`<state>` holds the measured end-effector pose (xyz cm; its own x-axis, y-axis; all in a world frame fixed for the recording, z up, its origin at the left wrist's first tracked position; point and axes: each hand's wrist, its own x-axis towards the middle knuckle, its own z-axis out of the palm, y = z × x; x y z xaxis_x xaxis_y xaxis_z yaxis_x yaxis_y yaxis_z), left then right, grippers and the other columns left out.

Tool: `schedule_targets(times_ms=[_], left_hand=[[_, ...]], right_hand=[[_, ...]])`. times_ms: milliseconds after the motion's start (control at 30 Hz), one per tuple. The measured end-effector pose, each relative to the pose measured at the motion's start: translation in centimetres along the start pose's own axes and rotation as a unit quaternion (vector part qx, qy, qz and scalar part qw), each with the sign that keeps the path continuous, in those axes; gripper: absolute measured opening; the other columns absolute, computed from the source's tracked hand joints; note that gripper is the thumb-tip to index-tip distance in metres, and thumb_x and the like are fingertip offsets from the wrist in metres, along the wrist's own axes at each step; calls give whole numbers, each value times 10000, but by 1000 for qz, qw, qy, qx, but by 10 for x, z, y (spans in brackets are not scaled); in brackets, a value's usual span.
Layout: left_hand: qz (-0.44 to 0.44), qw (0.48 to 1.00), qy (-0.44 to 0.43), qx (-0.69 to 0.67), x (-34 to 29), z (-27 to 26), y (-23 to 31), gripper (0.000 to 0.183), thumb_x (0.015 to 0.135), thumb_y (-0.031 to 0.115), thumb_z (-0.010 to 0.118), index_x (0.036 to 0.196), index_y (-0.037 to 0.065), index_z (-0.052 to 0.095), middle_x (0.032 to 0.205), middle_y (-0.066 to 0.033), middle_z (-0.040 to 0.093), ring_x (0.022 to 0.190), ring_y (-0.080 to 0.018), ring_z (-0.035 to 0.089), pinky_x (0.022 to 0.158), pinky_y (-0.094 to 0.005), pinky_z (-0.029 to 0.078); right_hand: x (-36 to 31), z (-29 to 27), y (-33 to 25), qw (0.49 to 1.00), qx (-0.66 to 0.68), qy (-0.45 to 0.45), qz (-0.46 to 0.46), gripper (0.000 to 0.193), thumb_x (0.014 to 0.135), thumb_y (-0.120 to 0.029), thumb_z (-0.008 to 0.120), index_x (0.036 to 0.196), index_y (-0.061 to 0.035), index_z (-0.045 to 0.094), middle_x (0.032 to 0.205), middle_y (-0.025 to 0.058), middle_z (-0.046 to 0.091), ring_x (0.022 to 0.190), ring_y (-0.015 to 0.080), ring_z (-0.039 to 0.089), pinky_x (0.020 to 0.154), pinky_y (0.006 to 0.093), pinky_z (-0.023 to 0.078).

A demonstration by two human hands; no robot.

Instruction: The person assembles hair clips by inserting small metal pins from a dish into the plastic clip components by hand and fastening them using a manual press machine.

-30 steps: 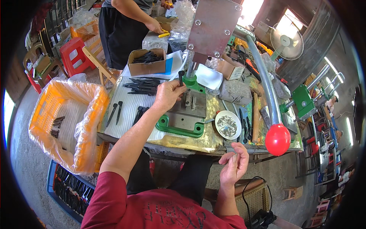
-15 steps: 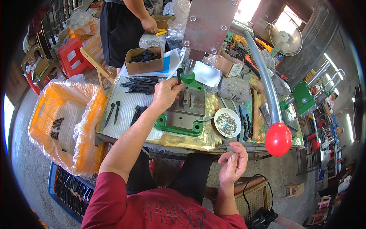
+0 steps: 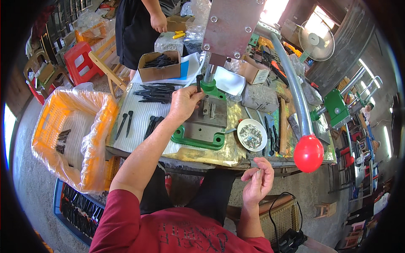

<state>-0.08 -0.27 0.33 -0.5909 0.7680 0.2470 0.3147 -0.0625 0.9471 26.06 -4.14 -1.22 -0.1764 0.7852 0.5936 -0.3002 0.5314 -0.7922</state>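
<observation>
The green press base (image 3: pixel 199 144) stands near the desk's (image 3: pixel 234 152) front edge. At the base's left rear, the left hand's (image 3: pixel 184 104) grip is pinched shut around a black piece (image 3: pixel 199 83), held upright; the hand hides its lower end. In front and right of the base, past the desk edge, the right hand (image 3: pixel 256 183) is half curled; I cannot tell whether its grip has anything. Right of the base sits a white bowl (image 3: pixel 255 149). Above it, the press head (image 3: pixel 233 27) is cut off at the top.
</observation>
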Motion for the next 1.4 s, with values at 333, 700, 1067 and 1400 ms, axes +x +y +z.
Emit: schedule_targets(times_ms=[333, 700, 1067, 1400], left_hand=[[71, 993, 6, 90, 1, 3, -1, 120, 746, 89, 567, 833, 13, 600, 633, -43, 583, 552, -63, 527, 484, -217, 456], [134, 985, 9, 112, 3, 6, -4, 112, 728, 73, 575, 818, 8, 590, 584, -88, 571, 475, -96, 524, 466, -238, 437], [157, 982, 1, 101, 4, 6, -9, 103, 726, 46, 557, 813, -5, 578, 635, -111, 574, 492, -122, 530, 475, -248, 432], [156, 982, -15, 105, 5, 6, -6, 117, 718, 83, 585, 783, -12, 565, 589, -115, 535, 465, -129, 503, 471, -260, 421]], right_hand=[[7, 0, 0, 1000, -13, -12, -26, 196, 826, -104, 404, 980, 13, 433, 1010, 166, 465, 468, 91, 457, 394, 175, 366], [95, 14, -64, 951, -17, -29, -307, 533, 764, -403, 502, 1113, -21, 373, 1070, 205, 427, 749, 197, 474, 522, 236, 438], [105, 37, -110, 946, -104, -159, -262, 361, 809, -344, 445, 830, 16, 439, 816, 190, 461, 518, 126, 421, 432, 205, 341], [72, 31, 7, 922, -192, -128, -312, 111, 745, -65, 481, 656, -2, 463, 690, 124, 518, 548, 154, 475, 463, 238, 375]])
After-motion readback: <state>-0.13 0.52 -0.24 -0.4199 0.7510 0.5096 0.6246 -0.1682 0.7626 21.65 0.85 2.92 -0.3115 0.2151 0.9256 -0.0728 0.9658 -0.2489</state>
